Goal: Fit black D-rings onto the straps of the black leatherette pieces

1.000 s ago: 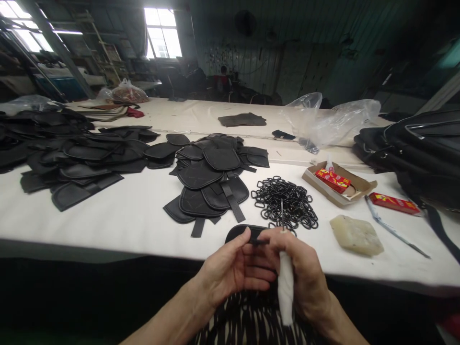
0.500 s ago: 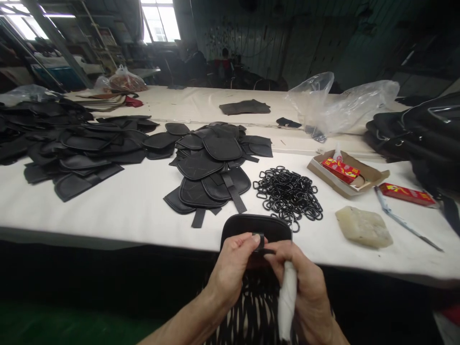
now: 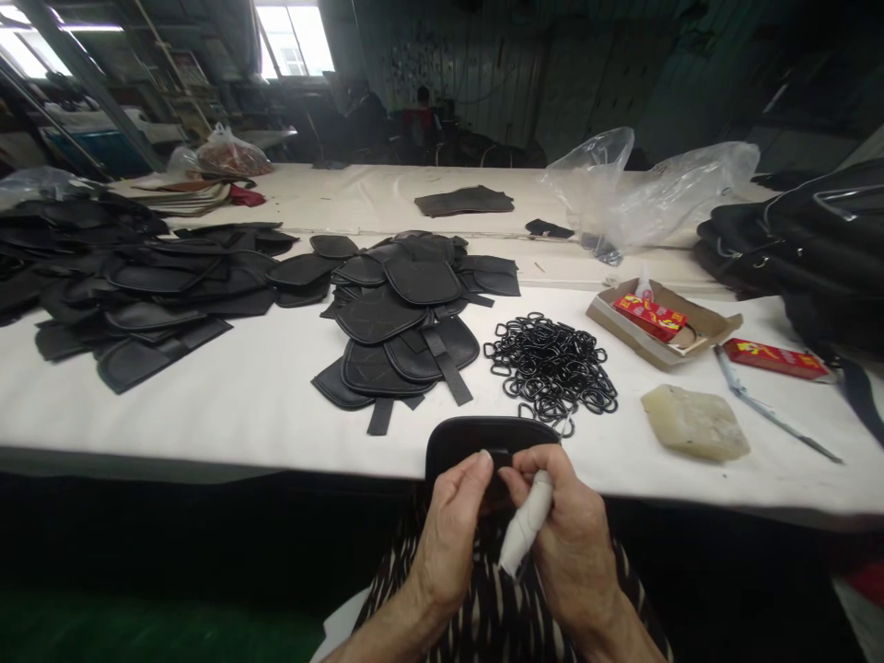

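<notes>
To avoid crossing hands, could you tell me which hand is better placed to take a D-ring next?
Probably the right hand: it is nearer the pile of black D-rings, though it holds a white-wrapped handle. The left hand is farther away, at the black panel.

The left hand point(image 3: 448, 539) and right hand point(image 3: 580, 539) are bare, as are the forearms point(image 3: 407, 617), and over the lap lies a loose garment point(image 3: 494, 612) in black or very dark brown, patterned with narrow, irregular cream streaks running mostly lengthwise.
</notes>
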Action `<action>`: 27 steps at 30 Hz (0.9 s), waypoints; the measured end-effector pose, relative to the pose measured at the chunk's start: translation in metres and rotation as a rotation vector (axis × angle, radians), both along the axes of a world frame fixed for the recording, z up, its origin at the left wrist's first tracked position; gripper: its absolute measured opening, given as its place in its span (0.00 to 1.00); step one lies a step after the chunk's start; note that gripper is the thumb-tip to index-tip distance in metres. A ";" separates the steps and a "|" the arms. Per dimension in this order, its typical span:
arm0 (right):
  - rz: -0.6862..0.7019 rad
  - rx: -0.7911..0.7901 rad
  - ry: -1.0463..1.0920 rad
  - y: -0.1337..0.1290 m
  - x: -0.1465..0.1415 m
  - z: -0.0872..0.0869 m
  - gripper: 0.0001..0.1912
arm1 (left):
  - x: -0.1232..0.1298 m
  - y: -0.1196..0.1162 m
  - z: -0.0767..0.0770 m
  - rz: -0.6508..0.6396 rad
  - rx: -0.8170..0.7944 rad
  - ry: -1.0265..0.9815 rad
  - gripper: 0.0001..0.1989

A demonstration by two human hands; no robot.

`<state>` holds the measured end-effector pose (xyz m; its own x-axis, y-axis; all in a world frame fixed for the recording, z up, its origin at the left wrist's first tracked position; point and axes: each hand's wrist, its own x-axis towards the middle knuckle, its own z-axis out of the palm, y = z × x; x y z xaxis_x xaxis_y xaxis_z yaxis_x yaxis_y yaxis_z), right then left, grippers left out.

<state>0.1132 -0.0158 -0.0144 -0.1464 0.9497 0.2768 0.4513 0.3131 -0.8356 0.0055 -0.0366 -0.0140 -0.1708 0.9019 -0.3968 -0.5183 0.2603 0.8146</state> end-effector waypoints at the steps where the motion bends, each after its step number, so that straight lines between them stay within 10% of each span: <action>1: -0.002 -0.011 0.002 0.000 0.000 0.000 0.03 | 0.000 0.000 0.001 -0.036 0.021 0.039 0.14; 13: 0.014 -0.181 0.021 0.001 0.006 0.005 0.06 | 0.005 -0.003 0.009 -0.137 0.010 0.407 0.16; 27: 0.032 -0.249 0.028 0.001 0.005 0.008 0.04 | 0.000 -0.001 -0.003 -0.147 0.020 0.223 0.17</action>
<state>0.1181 -0.0150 -0.0062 -0.1729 0.9841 0.0397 0.4201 0.1101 -0.9008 0.0059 -0.0372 -0.0168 -0.1186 0.9307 -0.3460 -0.2834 0.3023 0.9101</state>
